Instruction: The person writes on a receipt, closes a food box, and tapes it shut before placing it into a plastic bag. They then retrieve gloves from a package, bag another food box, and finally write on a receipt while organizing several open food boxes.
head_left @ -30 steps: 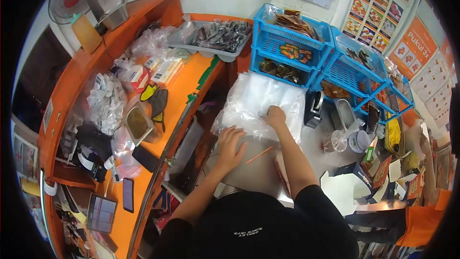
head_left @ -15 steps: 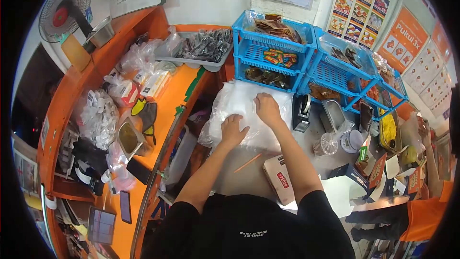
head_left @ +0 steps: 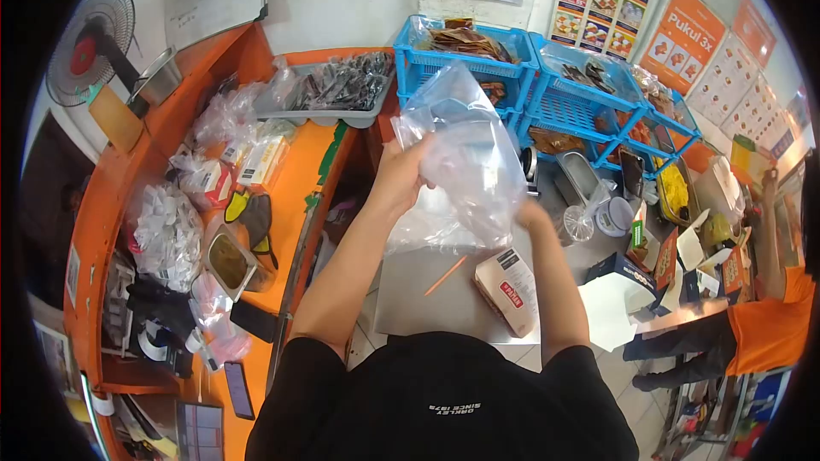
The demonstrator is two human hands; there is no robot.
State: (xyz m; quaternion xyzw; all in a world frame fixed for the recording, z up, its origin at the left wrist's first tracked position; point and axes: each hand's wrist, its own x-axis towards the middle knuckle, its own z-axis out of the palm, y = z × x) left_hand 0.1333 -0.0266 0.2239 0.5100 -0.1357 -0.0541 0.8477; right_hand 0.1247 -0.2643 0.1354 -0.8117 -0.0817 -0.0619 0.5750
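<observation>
A large clear plastic bag (head_left: 478, 154) is raised above the metal counter (head_left: 410, 299), in front of the blue racks. My left hand (head_left: 403, 175) grips its left side, fingers wrapped on the plastic. At the bag's lower right is my right hand (head_left: 531, 215); it is blurred and its fingers are partly hidden. More clear plastic (head_left: 410, 230) lies below the raised bag. Nearer to me on the counter are an orange stick (head_left: 446, 275) and a box with a red label (head_left: 506, 292).
Blue racks (head_left: 564, 111) with packets stand at the back. On the left are an orange shelf counter (head_left: 295, 179), a grey tray (head_left: 342, 111) and a metal container (head_left: 229, 260). Right are a round scale (head_left: 613, 216), open boxes (head_left: 619, 277) and another person (head_left: 769, 324) in orange.
Both hands were on the flat plastic stack; now the left hand has lifted a bag upward, and the right hand has moved right and toward me. The camera view has shifted slightly.
</observation>
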